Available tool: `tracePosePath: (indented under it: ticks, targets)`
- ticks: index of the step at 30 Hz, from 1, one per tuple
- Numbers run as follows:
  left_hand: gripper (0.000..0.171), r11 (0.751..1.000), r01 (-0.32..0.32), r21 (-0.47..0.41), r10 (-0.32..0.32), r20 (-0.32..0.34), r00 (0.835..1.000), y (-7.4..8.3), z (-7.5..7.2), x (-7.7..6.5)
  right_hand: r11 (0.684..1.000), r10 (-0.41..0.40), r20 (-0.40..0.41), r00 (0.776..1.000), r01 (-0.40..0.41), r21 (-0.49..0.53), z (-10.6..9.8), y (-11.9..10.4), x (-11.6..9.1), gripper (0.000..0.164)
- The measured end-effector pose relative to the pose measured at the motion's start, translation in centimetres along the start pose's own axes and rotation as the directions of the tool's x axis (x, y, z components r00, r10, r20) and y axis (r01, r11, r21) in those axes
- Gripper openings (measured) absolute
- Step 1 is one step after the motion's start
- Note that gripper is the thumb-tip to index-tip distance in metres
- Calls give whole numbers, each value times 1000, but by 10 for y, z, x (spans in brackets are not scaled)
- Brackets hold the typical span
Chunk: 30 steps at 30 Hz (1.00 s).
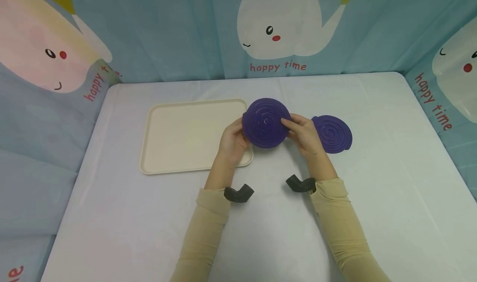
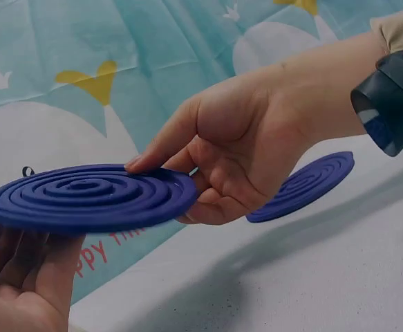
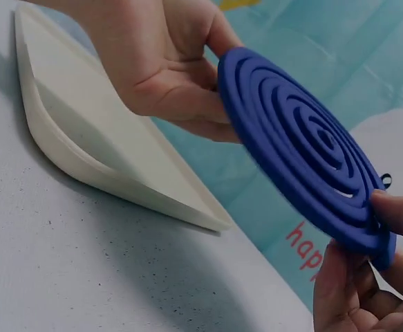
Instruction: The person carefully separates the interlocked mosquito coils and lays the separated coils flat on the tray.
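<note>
Fingertips of the left hand (image 1: 230,144) are lost behind the held purple spiral mat (image 1: 265,126), and that hand covers a patch of the cream tray (image 1: 182,137)! The right hand (image 1: 304,135) masks some of the second spiral mat (image 1: 337,134). Left wrist view: left hand cropped, held mat's edge apparently clipped too.

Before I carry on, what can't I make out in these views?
- Underside of the held purple mat: turned away in all three views.
- Left hand: head view, some fingertips hidden behind that mat; left wrist view, cut off by the frame's edge.
- Second mat: head and left wrist views, partly hidden by the right hand.
- Tray: head view, part of its right rim hidden by left hand and held mat.
</note>
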<state>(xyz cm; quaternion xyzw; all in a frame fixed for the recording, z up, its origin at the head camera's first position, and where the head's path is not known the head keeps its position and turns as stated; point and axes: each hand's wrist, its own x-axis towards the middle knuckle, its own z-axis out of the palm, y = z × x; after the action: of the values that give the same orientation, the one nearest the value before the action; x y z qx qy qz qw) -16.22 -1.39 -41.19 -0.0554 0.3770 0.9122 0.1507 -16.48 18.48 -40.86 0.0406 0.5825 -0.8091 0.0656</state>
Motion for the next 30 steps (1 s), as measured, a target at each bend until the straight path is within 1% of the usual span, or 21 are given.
tracePosePath:
  ticks: [2, 5, 9, 13, 19, 21, 22, 23, 24, 25, 26, 28, 30]
  targets:
    - [26, 1000, 8, -24, -8, 16, 1000, 0, 0, 0, 1000, 3, -1, 1000, -3, -13, -1, -1, -1, 20]
    - [27, 998, 15, -60, -12, 53, 999, -1, -1, 0, 1000, 18, 14, 1000, -19, 15, -1, -3, -2, 24]
    - [29, 998, 15, -65, -8, 111, 994, -1, -3, -1, 998, 27, 46, 999, -30, 57, 0, -5, -3, 27]
    - [32, 999, 15, -50, -7, 142, 990, 0, -4, -2, 997, 29, 72, 997, -34, 70, 1, -5, -4, 27]
    - [35, 999, 1, 36, -6, 141, 990, 3, -4, -3, 1000, -6, 100, 995, 4, 18, 3, -4, -5, 26]
    - [35, 999, 16, 30, -20, 143, 990, 5, -4, -4, 1000, -25, 102, 994, 24, 14, 3, -3, -5, 27]
    - [36, 999, 30, 11, -31, 151, 988, 6, -4, -3, 999, -33, 99, 995, 31, 16, 3, -3, -5, 28]
    - [35, 999, 43, 1, -43, 167, 985, 7, -5, -3, 999, -35, 94, 995, 33, 17, 3, -3, -5, 29]
    - [36, 998, 59, -14, -55, 196, 979, 8, -6, -4, 999, -35, 87, 996, 33, 18, 3, -4, -5, 29]
    - [40, 996, 77, -38, -67, 217, 974, 9, -6, -4, 999, -34, 80, 996, 33, 12, 3, -4, -5, 29]
    - [41, 995, 87, -56, -72, 228, 971, 10, -7, -4, 1000, -30, 74, 997, 29, 8, 3, -4, -5, 29]
    - [37, 996, 85, -37, -73, 242, 968, 10, -9, -4, 1000, -19, 66, 998, 19, 0, 3, -5, -4, 29]
    - [27, 998, 62, 26, -66, 214, 974, 10, -8, -5, 1000, -10, 67, 998, 11, -10, 3, -5, -4, 28]
